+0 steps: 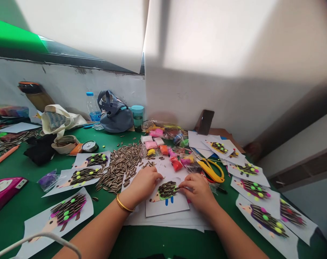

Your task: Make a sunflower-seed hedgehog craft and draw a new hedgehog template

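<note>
In front of me a white card point(166, 208) bears a hedgehog picture point(167, 189) with sunflower seeds laid over its back, a green edge and blue legs. My right hand point(198, 190) is at the hedgehog's right side, thumb and forefinger pinched on what looks like a sunflower seed at the edge of the back. Over the card's upper left is my left hand point(146, 182), its fingertips drawn together above the hedgehog; anything between them is too small to make out. Beneath the card lie several white sheets point(163, 221).
Loose sunflower seeds point(123, 163) are heaped to the left. Behind the hands sit coloured clay packets point(163, 149) and yellow scissors point(212, 171). Finished hedgehog cards point(263, 219) lie at both sides. A phone point(206, 122), a blue bag point(116, 117) and a cup point(138, 117) stand by the wall.
</note>
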`<state>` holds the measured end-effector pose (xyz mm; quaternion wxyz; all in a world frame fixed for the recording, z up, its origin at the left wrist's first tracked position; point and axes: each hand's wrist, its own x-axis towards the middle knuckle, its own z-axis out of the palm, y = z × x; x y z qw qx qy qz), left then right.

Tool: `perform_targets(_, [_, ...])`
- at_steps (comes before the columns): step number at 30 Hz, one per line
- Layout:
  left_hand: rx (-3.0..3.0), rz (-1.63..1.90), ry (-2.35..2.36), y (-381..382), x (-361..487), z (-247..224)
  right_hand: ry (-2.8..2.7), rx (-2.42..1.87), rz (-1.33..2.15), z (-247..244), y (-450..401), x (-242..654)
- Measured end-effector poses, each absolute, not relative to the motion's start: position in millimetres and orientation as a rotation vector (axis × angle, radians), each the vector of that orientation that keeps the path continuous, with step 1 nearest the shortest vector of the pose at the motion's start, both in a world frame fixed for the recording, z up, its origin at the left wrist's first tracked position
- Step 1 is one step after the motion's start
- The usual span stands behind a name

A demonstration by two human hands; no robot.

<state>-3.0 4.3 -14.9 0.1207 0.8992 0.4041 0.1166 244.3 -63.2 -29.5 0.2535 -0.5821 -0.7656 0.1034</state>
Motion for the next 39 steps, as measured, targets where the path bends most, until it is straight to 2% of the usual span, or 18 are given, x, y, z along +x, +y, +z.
perform_targets(13, [2.624,0.321,1.166,6.2,-3.6,-18.1,-2.174,-1.525,0.117,-27.7,-63.9,235.0])
perform_targets(34, [2.579,0.337,1.166,6.1,-2.8,-13.3,-2.146,-1.49,0.176,-29.4,-64.6,234.1])
perform_targets(39, [2.511,0.387,1.412,14.8,-12.9,0.5,-2.08,-1.453,0.18,-33.0,-63.4,244.4])
